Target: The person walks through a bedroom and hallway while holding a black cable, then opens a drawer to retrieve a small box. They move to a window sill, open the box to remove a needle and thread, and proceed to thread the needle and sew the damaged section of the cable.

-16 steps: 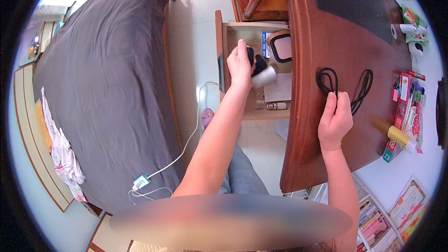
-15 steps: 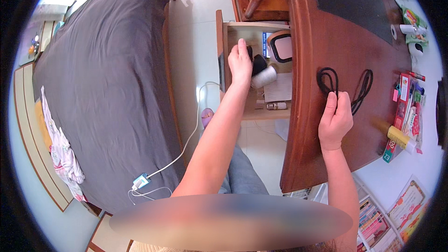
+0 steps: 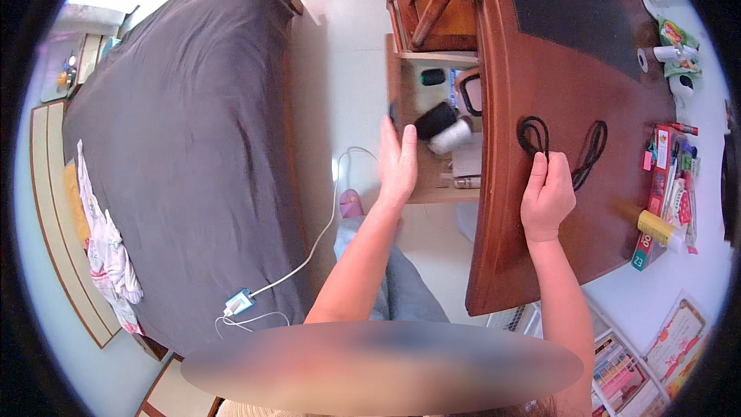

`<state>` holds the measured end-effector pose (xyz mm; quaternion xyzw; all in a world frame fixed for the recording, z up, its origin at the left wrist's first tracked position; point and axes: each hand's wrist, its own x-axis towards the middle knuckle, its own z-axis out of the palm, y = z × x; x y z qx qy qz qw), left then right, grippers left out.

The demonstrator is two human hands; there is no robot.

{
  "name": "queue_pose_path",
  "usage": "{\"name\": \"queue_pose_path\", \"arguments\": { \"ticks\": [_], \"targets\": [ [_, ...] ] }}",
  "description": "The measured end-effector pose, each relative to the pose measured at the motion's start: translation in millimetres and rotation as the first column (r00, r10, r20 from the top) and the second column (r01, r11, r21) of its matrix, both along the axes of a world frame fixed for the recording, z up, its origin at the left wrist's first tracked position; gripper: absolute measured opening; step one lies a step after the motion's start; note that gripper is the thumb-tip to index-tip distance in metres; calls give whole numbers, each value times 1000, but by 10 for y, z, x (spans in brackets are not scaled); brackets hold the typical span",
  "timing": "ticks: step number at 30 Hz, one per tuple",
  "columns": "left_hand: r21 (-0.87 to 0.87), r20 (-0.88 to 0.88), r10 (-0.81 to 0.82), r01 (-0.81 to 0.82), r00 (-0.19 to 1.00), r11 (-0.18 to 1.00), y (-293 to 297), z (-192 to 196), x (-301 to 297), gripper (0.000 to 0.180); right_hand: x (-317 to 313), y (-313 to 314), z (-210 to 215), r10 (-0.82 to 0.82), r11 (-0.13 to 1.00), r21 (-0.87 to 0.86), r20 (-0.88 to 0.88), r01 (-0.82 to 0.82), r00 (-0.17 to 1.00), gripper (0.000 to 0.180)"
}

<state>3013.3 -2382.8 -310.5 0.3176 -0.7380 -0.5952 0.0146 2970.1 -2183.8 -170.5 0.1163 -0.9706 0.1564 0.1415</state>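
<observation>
My left hand (image 3: 397, 162) lies against the front panel (image 3: 394, 81) of a pulled-out wooden drawer, fingers stretched, thumb apart, holding nothing. Inside the drawer are a black thread spool (image 3: 436, 121), a white thread spool (image 3: 451, 137), a smaller dark spool (image 3: 433, 77) and a black-framed mirror (image 3: 468, 96), partly under the desk edge. My right hand (image 3: 549, 197) is closed on a looped black cord (image 3: 532, 133) over the brown desk (image 3: 509, 247). Another black loop (image 3: 593, 150) shows just right of that hand; whether both are one cord, I cannot tell.
Left of me is a bed with a dark grey cover (image 3: 193, 147), a white cable and adapter (image 3: 239, 303) on it. A wooden chair (image 3: 444, 15) stands beyond the drawer. A yellow bottle (image 3: 658, 228) and a red box (image 3: 661, 162) line the desk's right side.
The drawer has slid right, further under the desk, with my left hand against its front; its thumb now stands apart. My right hand keeps hold of the cord.
</observation>
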Motion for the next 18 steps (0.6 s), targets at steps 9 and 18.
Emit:
{"name": "queue_pose_path", "arguments": {
  "ticks": [9, 18],
  "targets": [
    [827, 56, -278, 112, 959, 551, 308, -31, -340, 82, 6, 32, 10, -31, 999, 37, -10, 31, 999, 19],
    [870, 103, -354, 88, 929, 484, -194, 508, -941, 70, -37, -49, 67, -39, 999, 12, 13, 39, 999, 17]
  ]
}}
